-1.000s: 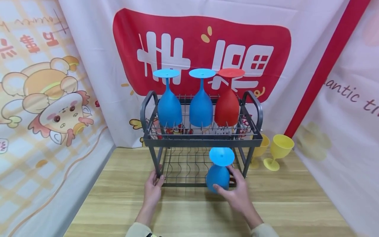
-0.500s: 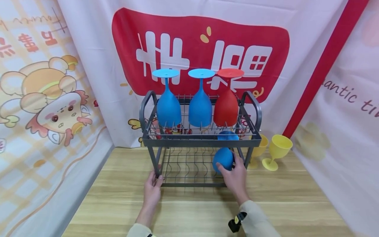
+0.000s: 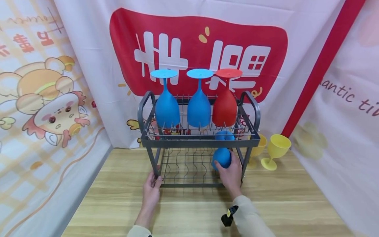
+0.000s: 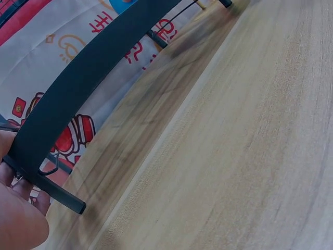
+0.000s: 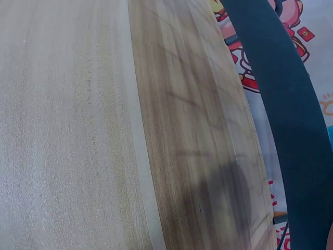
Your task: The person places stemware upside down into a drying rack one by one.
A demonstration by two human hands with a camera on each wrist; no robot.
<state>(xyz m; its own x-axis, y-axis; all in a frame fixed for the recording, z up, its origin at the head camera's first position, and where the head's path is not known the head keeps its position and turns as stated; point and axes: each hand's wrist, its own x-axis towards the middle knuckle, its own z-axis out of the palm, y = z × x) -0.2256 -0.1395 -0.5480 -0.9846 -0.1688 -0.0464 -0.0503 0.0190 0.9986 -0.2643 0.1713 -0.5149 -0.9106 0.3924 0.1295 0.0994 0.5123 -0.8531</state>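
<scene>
From the head view, looking down at a wooden table [image 3: 189, 210], a dark two-tier rack [image 3: 201, 143] stands in front of a white cloth backdrop [image 3: 86, 62] with a large red panel [image 3: 195, 26] bearing white characters. A person's right hand [image 3: 232, 174] holds a held blue goblet [image 3: 221, 158] by its bowl, thumb on the near side and fingers round the right side. The goblet is upside down in the right part of the lower tier, its foot showing through the wires of the upper tier; whether its rim rests on the lower wires cannot be told. The left hand [image 3: 151, 191] grips the rack's front left lower corner, thumb in front and fingers behind. On the upper tier, a left blue goblet [image 3: 167, 110], a middle blue goblet [image 3: 199, 110] and a red goblet [image 3: 224, 110] stand upside down in a row. Right of the rack are two upright yellow goblets [image 3: 278, 147], one partly hidden by it. In the left wrist view, a dark rack bar slants across, with the left hand at the lower left edge, fingers curled behind it. In the right wrist view, a dark bar runs down the right side above a rounded shadow [image 5: 223, 192] on the table; only a sliver of the right hand shows, so its grip cannot be judged there.
</scene>
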